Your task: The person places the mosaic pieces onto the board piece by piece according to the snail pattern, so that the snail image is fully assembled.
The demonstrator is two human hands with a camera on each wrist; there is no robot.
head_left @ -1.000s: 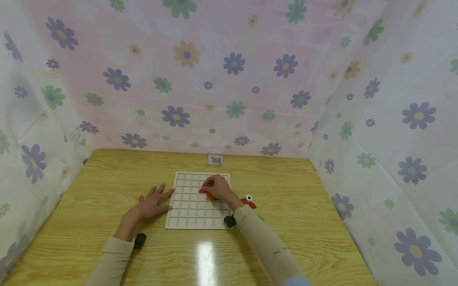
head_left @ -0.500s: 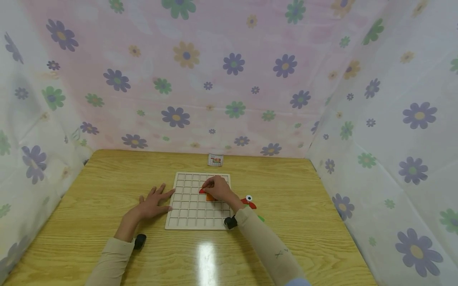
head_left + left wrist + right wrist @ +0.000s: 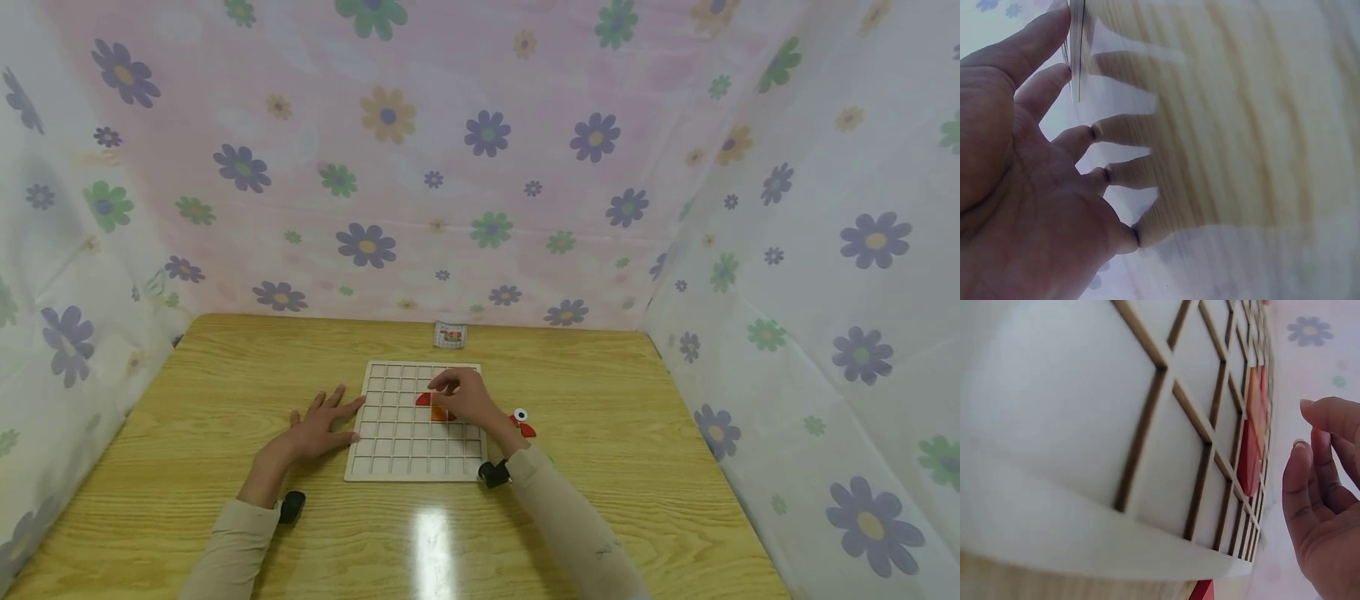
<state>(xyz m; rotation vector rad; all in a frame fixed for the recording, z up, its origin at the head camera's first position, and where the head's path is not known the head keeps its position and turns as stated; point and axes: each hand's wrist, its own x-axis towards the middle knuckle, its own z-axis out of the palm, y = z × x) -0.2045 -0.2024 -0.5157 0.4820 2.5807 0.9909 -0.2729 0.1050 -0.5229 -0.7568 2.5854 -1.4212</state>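
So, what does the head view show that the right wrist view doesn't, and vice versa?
Only the head view: the left hand, fingers spread, a small rectangular picture card, a round white piece with black centre.
Only the right wrist view: the palm side of the right hand.
Both: that hand, the pale wooden grid board, a flat orange piece and a flat red piece on it, the flower-patterned backdrop.
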